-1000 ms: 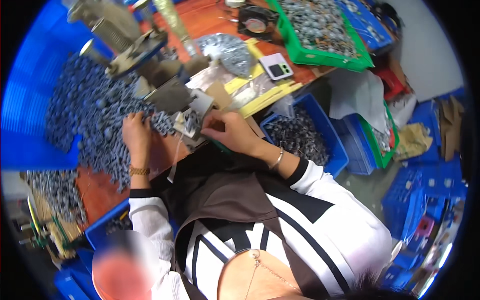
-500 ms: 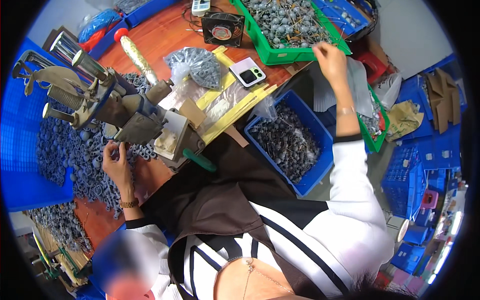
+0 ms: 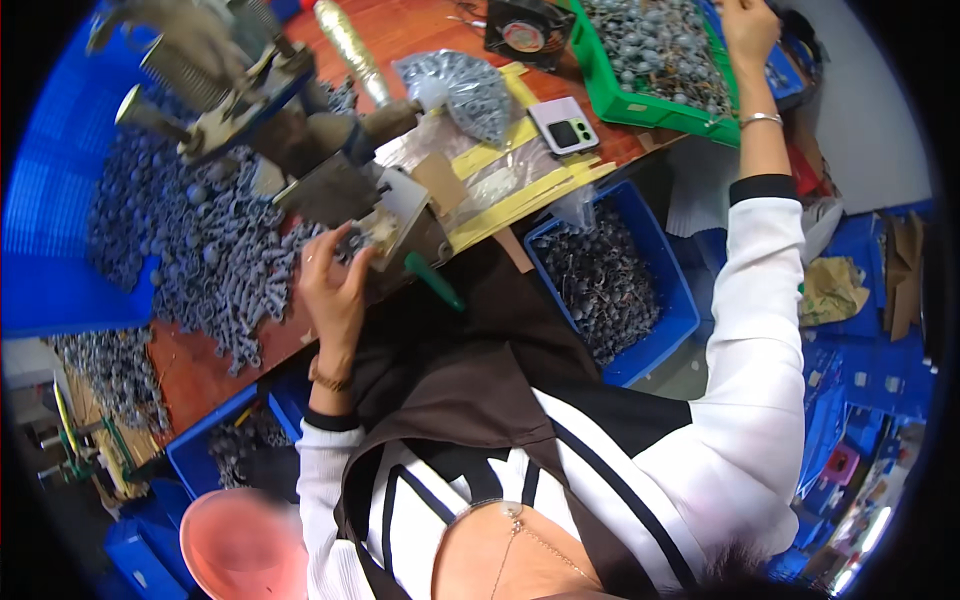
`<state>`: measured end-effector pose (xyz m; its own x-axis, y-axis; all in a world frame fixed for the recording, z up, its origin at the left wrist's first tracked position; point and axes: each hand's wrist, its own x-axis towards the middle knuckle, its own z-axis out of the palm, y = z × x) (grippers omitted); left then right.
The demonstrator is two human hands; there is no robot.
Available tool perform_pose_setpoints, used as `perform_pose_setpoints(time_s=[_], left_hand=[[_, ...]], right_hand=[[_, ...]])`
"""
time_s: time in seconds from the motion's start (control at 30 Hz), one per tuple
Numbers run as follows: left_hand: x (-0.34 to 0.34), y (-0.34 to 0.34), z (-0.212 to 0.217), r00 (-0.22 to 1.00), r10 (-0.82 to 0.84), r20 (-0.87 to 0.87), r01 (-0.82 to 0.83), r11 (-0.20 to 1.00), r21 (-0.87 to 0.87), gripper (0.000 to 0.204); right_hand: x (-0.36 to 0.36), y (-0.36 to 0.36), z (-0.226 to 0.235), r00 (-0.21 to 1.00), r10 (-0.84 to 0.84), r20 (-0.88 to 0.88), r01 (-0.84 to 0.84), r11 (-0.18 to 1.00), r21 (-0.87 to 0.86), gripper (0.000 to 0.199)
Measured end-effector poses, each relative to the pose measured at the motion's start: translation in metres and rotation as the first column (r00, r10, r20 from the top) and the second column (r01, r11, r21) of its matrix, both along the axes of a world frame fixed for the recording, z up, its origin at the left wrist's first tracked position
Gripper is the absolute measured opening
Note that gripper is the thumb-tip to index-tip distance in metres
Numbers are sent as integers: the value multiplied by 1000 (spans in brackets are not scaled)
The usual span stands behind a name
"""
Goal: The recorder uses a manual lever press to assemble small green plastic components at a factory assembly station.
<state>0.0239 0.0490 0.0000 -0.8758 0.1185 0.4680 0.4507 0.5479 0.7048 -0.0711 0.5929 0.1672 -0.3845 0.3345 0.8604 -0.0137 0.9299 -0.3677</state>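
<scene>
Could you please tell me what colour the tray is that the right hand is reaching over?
Green: the plastic tray under the right hand, seen in the head view.

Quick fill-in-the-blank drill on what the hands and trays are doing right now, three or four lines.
1. The right hand reaches over the ____ tray of grey parts.
2. The left hand holds small grey parts beside the metal ____.
3. The bin below the table edge is ____.
4. The phone lies on the ____ table.

Missing words: green; machine; blue; wooden
</scene>
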Motion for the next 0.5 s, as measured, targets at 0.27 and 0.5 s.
perform_pose_setpoints(time_s=[0.27,0.5], left_hand=[[-14,25,-18,999,50,-5,-49,997,60,27],[-23,-13,-16,976,164,-145,-164,986,13,35]], right_hand=[[-30,67,-19,965,249,78,-154,787,-598,23],[-46,65,18,649,565,-510,-714,220,-665,29]])
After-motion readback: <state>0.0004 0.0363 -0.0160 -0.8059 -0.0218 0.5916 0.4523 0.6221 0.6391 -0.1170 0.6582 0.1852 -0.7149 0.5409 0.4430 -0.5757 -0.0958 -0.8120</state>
